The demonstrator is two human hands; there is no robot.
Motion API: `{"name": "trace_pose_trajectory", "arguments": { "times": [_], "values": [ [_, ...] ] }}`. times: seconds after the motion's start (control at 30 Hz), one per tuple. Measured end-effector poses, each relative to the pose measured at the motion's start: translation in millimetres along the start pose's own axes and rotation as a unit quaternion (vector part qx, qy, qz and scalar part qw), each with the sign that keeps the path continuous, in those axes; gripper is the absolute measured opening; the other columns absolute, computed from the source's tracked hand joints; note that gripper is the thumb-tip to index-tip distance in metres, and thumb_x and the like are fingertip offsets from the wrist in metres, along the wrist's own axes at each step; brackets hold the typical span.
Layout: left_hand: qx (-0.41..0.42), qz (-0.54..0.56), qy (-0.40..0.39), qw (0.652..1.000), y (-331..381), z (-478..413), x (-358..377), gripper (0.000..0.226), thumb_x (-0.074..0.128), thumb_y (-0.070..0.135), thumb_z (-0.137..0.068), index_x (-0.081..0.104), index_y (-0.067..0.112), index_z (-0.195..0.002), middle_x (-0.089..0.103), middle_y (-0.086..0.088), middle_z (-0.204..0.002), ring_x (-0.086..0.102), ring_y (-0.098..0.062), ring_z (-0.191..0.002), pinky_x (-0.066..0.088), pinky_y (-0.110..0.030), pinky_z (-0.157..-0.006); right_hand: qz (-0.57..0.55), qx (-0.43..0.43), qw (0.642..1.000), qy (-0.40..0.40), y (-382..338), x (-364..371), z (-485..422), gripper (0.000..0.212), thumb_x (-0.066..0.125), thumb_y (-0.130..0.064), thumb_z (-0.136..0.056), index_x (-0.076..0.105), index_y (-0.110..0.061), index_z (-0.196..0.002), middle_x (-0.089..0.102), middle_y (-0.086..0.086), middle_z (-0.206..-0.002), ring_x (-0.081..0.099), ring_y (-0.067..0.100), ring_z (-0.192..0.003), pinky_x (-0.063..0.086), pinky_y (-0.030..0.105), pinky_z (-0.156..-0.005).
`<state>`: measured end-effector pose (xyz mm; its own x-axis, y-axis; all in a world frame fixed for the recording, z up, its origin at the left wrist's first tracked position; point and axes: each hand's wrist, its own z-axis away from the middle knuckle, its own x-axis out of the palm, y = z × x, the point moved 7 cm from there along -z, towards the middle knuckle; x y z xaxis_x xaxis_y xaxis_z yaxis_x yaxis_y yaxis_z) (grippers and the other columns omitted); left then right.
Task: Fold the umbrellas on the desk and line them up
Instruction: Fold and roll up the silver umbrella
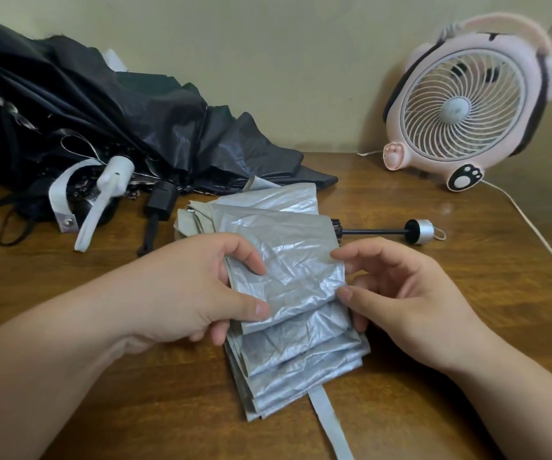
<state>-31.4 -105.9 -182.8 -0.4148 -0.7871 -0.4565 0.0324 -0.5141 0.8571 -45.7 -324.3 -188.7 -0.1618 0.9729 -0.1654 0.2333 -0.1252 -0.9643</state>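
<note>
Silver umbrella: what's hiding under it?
Under the silver umbrella lies the desk, showing all round it. A grey strap pokes out below, and fingers of the left hand and right hand curl beneath its edges. Anything flat under the cloth is covered.

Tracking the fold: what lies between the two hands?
The pleated canopy of the silver umbrella, held at its edges by left hand and right hand; head view.
</note>
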Motion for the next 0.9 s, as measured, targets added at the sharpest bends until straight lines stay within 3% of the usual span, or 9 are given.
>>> {"name": "trace_pose_trajectory", "arguments": {
  "times": [0.2, 0.37, 0.5, 0.53, 0.6, 0.67, 0.7, 0.77, 0.9],
  "values": [
    [-0.026, -0.040, -0.041, 0.998, -2.7, 1.8, 5.4, 0.033, 0.088, 0.027, -0.077, 0.064, 0.030, -0.099, 0.065, -0.013, -0.054, 0.040, -0.016, -0.037, 0.031, -0.026, -0.044, 0.006, 0.046, 0.999, -0.005, 5.0, -5.2, -2.9, 0.037, 0.078, -0.001, -0.071, 0.068, -0.005, -0.106, 0.070, 0.015, -0.082, 0.055, 0.025, -0.059, 0.050, 0.026, -0.048],
    [-0.052, -0.145, -0.063, 0.986, 3.7, 8.4, 9.3, 0.029, 0.077, 0.056, -0.080, 0.065, 0.036, -0.099, 0.070, -0.003, -0.057, 0.043, -0.015, -0.039, 0.044, -0.031, -0.047, 0.059, 0.057, 0.996, -0.035, 6.4, -3.3, -1.9, 0.028, 0.078, 0.008, -0.078, 0.072, -0.008, -0.100, 0.070, 0.013, -0.080, 0.055, 0.025, -0.059, 0.050, 0.024, -0.050],
    [0.115, -0.175, 0.201, 0.957, 27.9, 13.5, -14.6, 0.032, 0.064, 0.062, -0.085, 0.069, 0.031, -0.079, 0.055, 0.008, -0.049, 0.043, -0.006, -0.044, 0.046, -0.033, -0.049, 0.117, 0.047, 0.991, -0.042, 7.2, -1.4, -0.8, 0.029, 0.078, 0.006, -0.082, 0.077, -0.023, -0.091, 0.069, 0.003, -0.076, 0.058, 0.018, -0.057, 0.050, 0.025, -0.054],
    [0.198, -0.205, 0.275, 0.918, 38.9, 17.6, -17.3, 0.029, 0.061, 0.057, -0.092, 0.068, 0.032, -0.079, 0.058, 0.012, -0.058, 0.051, -0.003, -0.056, 0.050, -0.034, -0.057, 0.124, 0.049, 0.990, -0.043, 8.1, -1.8, -0.6, 0.029, 0.077, 0.006, -0.083, 0.077, -0.022, -0.091, 0.068, 0.000, -0.074, 0.058, 0.016, -0.056, 0.049, 0.024, -0.054],
    [0.304, -0.321, 0.295, 0.847, 56.9, 12.0, -1.0, 0.023, 0.060, 0.052, -0.094, 0.070, 0.033, -0.101, 0.066, 0.015, -0.102, 0.059, -0.007, -0.101, 0.053, -0.038, -0.089, 0.131, 0.054, 0.989, -0.042, 9.3, -3.6, -0.2, 0.026, 0.075, 0.008, -0.084, 0.076, -0.017, -0.091, 0.066, -0.002, -0.068, 0.057, 0.013, -0.054, 0.047, 0.023, -0.053],
    [0.268, -0.426, 0.183, 0.844, 49.2, -14.9, 23.3, 0.049, 0.049, 0.060, -0.099, 0.051, 0.037, -0.142, 0.036, 0.004, -0.159, 0.025, -0.018, -0.150, 0.022, -0.043, -0.125, 0.139, 0.057, 0.988, -0.039, 10.9, -3.8, 1.0, 0.026, 0.073, 0.009, -0.085, 0.076, -0.017, -0.090, 0.064, 0.001, -0.063, 0.055, 0.013, -0.052, 0.045, 0.024, -0.052],
    [0.220, -0.466, 0.128, 0.848, 38.4, -26.8, 31.0, 0.063, 0.040, 0.067, -0.099, 0.031, 0.041, -0.155, 0.009, 0.005, -0.171, -0.002, -0.017, -0.157, 0.001, -0.044, -0.129, 0.147, 0.057, 0.987, -0.036, 11.0, -3.2, 1.9, 0.027, 0.073, 0.009, -0.085, 0.077, -0.018, -0.088, 0.063, 0.002, -0.061, 0.054, 0.012, -0.052, 0.044, 0.023, -0.052],
    [0.161, -0.518, 0.056, 0.838, 17.8, -38.2, 38.2, 0.074, 0.023, 0.076, -0.097, -0.002, 0.046, -0.160, -0.025, 0.011, -0.168, -0.032, -0.013, -0.151, -0.018, -0.047, -0.124, 0.163, 0.054, 0.985, -0.031, 9.7, -2.0, 3.2, 0.028, 0.072, 0.009, -0.085, 0.077, -0.018, -0.086, 0.064, 0.004, -0.061, 0.054, 0.010, -0.054, 0.044, 0.023, -0.053],
    [0.153, -0.538, 0.026, 0.829, 5.4, -35.2, 43.2, 0.078, 0.010, 0.082, -0.092, -0.015, 0.048, -0.157, -0.035, 0.012, -0.163, -0.043, -0.014, -0.146, -0.024, -0.052, -0.120, 0.194, 0.061, 0.977, -0.055, 8.2, 0.0, 4.1, 0.025, 0.070, 0.006, -0.087, 0.077, -0.017, -0.085, 0.068, 0.010, -0.068, 0.057, 0.017, -0.057, 0.048, 0.033, -0.056]
  ]
}}
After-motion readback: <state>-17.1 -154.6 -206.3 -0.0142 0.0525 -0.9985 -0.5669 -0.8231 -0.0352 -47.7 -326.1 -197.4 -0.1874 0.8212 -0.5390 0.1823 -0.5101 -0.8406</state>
